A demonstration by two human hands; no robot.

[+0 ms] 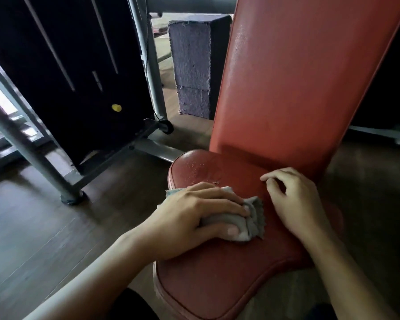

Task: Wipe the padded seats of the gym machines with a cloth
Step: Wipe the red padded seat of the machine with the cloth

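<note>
A red padded seat (217, 280) fills the lower middle, with its long red backrest (298, 77) rising behind it. My left hand (192, 218) presses a crumpled grey cloth (249, 225) flat onto the seat's left-middle part. My right hand (296, 202) rests on the seat just to the right of the cloth, fingers curled loosely and holding nothing. Small wet spots or scuffs show on the seat's far left corner (194, 165).
A black weight stack (74, 65) with a yellow pin (116, 107) stands at the left inside a grey steel frame (28, 146). A grey block-shaped pillar (194, 65) stands behind the seat. The floor (44, 227) is dark wood.
</note>
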